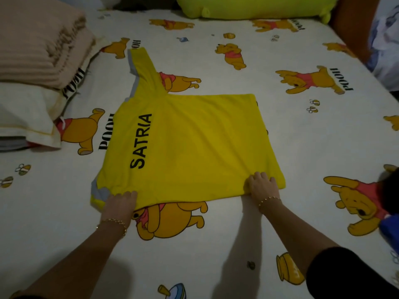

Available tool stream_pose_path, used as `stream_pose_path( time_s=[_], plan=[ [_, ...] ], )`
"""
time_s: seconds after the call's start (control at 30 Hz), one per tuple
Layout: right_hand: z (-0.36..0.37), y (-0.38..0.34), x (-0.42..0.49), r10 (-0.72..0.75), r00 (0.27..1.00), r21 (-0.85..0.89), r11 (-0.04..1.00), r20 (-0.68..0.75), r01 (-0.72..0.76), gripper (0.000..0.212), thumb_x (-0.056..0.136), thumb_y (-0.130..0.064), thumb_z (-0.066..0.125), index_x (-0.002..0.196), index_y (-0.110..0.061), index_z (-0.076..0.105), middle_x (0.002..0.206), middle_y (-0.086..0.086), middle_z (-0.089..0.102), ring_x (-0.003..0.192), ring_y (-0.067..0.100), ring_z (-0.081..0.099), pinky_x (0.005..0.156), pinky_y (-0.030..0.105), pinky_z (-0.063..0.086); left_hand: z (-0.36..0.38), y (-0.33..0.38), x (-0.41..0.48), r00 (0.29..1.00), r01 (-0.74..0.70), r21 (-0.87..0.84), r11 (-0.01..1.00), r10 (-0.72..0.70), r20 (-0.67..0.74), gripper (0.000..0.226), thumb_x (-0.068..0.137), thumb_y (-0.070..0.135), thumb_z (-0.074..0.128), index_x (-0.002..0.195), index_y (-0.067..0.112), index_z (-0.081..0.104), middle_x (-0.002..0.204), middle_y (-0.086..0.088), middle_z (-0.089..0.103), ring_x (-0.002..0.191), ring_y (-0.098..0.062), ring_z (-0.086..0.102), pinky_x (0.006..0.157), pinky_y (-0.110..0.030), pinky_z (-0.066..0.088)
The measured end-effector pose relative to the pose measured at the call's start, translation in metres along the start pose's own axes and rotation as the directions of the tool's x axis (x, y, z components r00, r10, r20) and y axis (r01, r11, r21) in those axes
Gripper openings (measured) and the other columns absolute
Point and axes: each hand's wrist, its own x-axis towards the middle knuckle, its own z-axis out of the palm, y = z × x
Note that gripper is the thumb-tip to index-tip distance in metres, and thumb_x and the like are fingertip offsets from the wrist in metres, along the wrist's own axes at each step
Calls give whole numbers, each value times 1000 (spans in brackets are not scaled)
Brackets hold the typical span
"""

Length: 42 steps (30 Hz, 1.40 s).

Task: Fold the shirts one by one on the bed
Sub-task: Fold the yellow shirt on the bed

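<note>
A yellow shirt with black lettering and grey trim lies flat, back side up, in the middle of the bed. One sleeve sticks out toward the far left. My left hand grips the shirt's near edge beside the near sleeve, its fingertips tucked under the cloth. My right hand rests on the near right part of the shirt, with the thumb at the edge and the fingers lying over the cloth.
A folded beige blanket sits on a pillow at the far left. A green cushion lies along the far edge. Dark and blue cloth lies at the right edge, with more cloth at the far right.
</note>
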Motion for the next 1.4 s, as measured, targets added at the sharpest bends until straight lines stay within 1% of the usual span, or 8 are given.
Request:
stream_pose_path(
  time_s=[0.07, 0.13, 0.23, 0.73, 0.87, 1.03, 1.3, 1.4],
  plan=[
    [2, 3, 3, -10, 999, -8, 1000, 49, 11, 28, 98, -18, 40, 121, -16, 55, 124, 9, 52, 119, 29, 45, 92, 40, 39, -2, -3, -2, 998, 35, -4, 999, -35, 55, 38, 46, -11, 83, 76, 1, 64, 54, -11, 58, 41, -25, 58, 38, -29, 43],
    [1, 5, -2, -22, 995, -13, 1000, 98, 24, 31, 100, -21, 36, 127, -18, 51, 130, 7, 50, 124, 27, 42, 97, 40, 36, 0, -1, -9, 980, 73, 55, 996, -82, 180, 29, 86, 3, 58, 115, 8, 57, 92, -8, 67, 78, -23, 67, 59, -31, 50],
    [2, 8, -23, -46, 990, -2, 999, 133, 46, 33, 100, -25, 37, 131, -20, 50, 134, 6, 48, 125, 27, 40, 99, 40, 35, 3, 4, -25, 958, 34, 103, 994, -61, 280, 39, 98, 13, 38, 136, 17, 36, 119, 0, 59, 104, -15, 60, 77, -28, 47],
    [17, -17, -159, -65, 957, 34, 998, 282, 58, 37, 99, -23, 42, 136, -21, 45, 138, 7, 44, 129, 28, 38, 102, 40, 34, 3, 4, -164, 914, 96, -54, 994, -66, 400, 44, 94, 7, 40, 137, 12, 39, 116, -8, 60, 102, -23, 60, 80, -34, 46],
    [16, -41, -179, -18, 950, 28, 1000, 311, 10, 34, 99, -11, 40, 133, -10, 40, 135, 11, 46, 127, 29, 40, 102, 41, 36, -3, -7, -189, 968, 38, -192, 981, 11, 250, 50, 56, 26, 86, 93, 16, 55, 79, -5, 65, 70, -27, 63, 68, -39, 47],
    [8, -110, -196, -123, 950, 240, 969, 288, 53, 35, 94, -12, 49, 128, -11, 40, 128, 12, 48, 121, 30, 45, 96, 40, 41, -15, -42, -210, 986, 135, -279, 951, -100, 135, 92, 22, 50, 92, 98, 16, 54, 93, -6, 56, 85, -30, 58, 80, -51, 42],
    [-26, -263, -207, -242, 878, 744, 646, 413, -172, 30, 86, -38, 62, 94, -10, 69, 91, 10, 68, 90, 24, 62, 75, 32, 50, 5, -80, -207, 902, 380, -319, 868, -271, 337, 107, 48, 55, 86, 131, 8, 39, 128, -14, 43, 117, -30, 42, 93, -41, 38],
    [-37, -301, -204, -183, 842, 817, 413, 507, -402, 46, 84, -51, 63, 68, -9, 58, 63, 8, 48, 60, 20, 46, 59, 29, 36, 14, -83, -199, 930, 326, -399, 857, -214, 300, 111, 53, 51, 86, 141, 8, 33, 144, -14, 34, 130, -31, 35, 103, -44, 33]
  ],
)
